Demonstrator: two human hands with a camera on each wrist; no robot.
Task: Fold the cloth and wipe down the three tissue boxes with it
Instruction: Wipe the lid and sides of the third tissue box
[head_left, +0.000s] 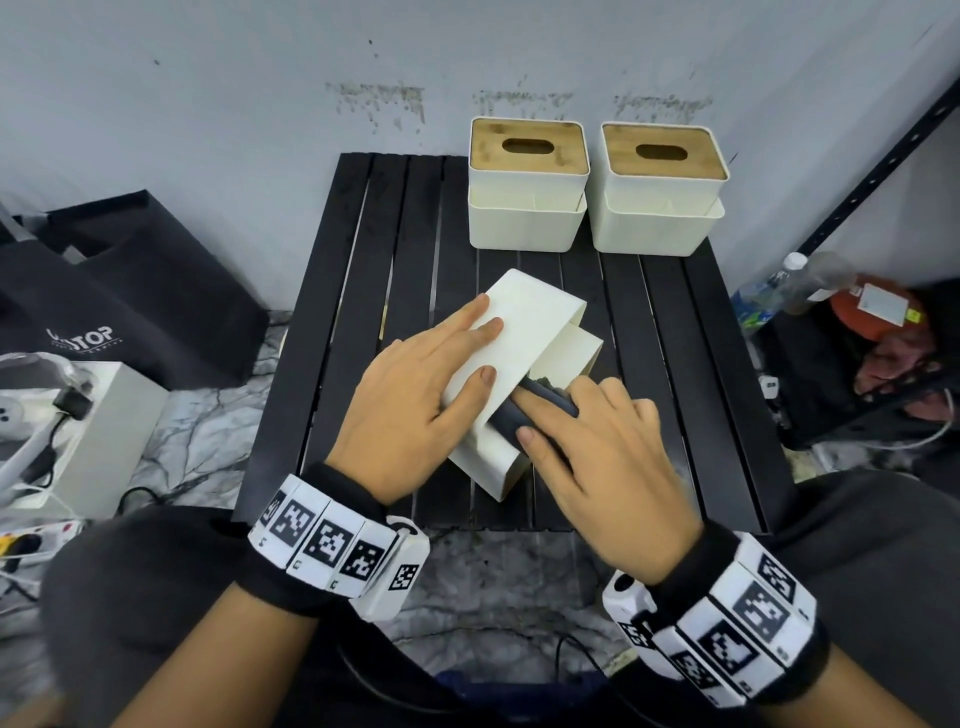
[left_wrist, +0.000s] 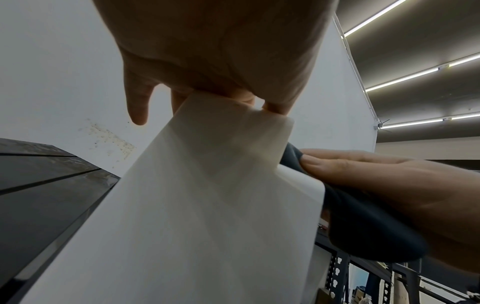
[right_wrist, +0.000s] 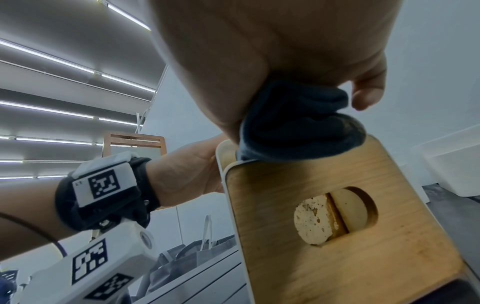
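A white tissue box (head_left: 530, 322) with a bamboo lid (right_wrist: 337, 236) lies tipped over in the middle of the black slatted table (head_left: 363, 312). My left hand (head_left: 467, 348) rests on its upturned white face with the fingers straight, pressing it down. My right hand (head_left: 597, 441) grips a folded dark blue cloth (head_left: 505, 423) and holds it against the box's upper edge by the lid (right_wrist: 298, 123). Two more white tissue boxes (head_left: 527, 176) (head_left: 662, 182) with bamboo lids stand upright, side by side, at the table's back edge.
A grey wall rises right behind the table. A black bag (head_left: 130, 291) and a white box with cables (head_left: 78, 415) sit on the floor at the left. At the right are a plastic bottle (head_left: 779, 286) and a black metal shelf frame (head_left: 857, 197).
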